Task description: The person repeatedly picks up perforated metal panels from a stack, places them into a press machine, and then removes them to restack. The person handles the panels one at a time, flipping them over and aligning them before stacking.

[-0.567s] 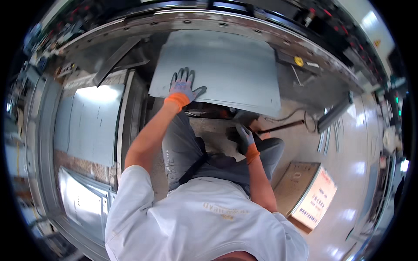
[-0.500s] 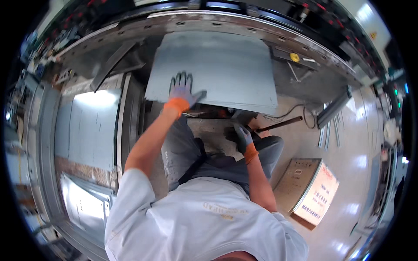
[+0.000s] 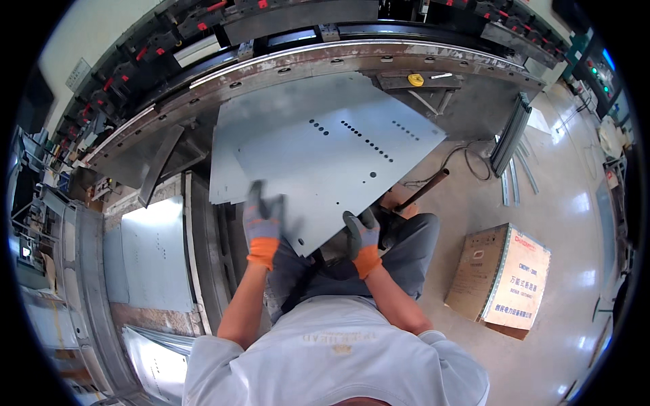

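Observation:
A flat grey metal sheet (image 3: pixel 338 159) with rows of punched holes lies turned at an angle, one corner toward my lap. Beneath it, other plain sheets (image 3: pixel 227 169) show at the left. My right hand (image 3: pixel 363 240), in a grey glove with an orange cuff, grips the near right edge. Beside the left edge, close to the near corner, is my left hand (image 3: pixel 263 220), gloved alike. It is blurred by motion, with thumb and fingers apart.
A long machine bed (image 3: pixel 406 59) spans the far side, with a yellow tape measure (image 3: pixel 415 80) on a bracket. More sheets (image 3: pixel 156 250) lie at left. A brown rod (image 3: pixel 423 189), a cable (image 3: pixel 467 159) and a wooden box (image 3: pixel 497 277) are at right.
The holed sheet now lies angled, its corner nearer me. My right hand has risen from my lap to its edge. My left hand has moved back toward me from the sheet's top.

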Tool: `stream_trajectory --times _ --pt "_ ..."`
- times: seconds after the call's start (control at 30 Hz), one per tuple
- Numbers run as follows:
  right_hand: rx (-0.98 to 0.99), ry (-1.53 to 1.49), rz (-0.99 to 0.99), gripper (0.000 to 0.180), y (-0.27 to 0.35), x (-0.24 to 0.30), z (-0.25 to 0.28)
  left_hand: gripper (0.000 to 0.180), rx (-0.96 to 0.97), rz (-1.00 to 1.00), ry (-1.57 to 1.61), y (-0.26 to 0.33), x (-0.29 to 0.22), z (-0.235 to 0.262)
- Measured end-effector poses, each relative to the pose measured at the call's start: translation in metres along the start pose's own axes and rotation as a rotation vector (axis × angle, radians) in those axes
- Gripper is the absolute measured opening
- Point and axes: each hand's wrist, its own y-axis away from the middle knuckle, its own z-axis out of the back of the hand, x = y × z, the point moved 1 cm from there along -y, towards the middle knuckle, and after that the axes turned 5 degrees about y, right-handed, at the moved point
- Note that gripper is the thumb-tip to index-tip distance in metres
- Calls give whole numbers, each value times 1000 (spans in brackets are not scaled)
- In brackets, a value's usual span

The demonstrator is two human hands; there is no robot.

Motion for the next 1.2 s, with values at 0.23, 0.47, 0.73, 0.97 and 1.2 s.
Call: stream_trajectory --times 0.23,0.47,0.73,0.97,1.2 --pt "111 274 262 29 41 140 26 55 421 682 1564 1 13 20" --pt "303 549 315 44 27 186 41 37 195 656 1534 15 5 31" --pt "392 107 34 32 -159 131 13 28 69 327 1483 -6 -37 39" --pt "309 -78 161 57 -223 97 19 30 216 460 1465 -50 -38 -18" --pt "723 -771 -96 83 -169 102 35 31 133 481 1571 -62 -48 -54"
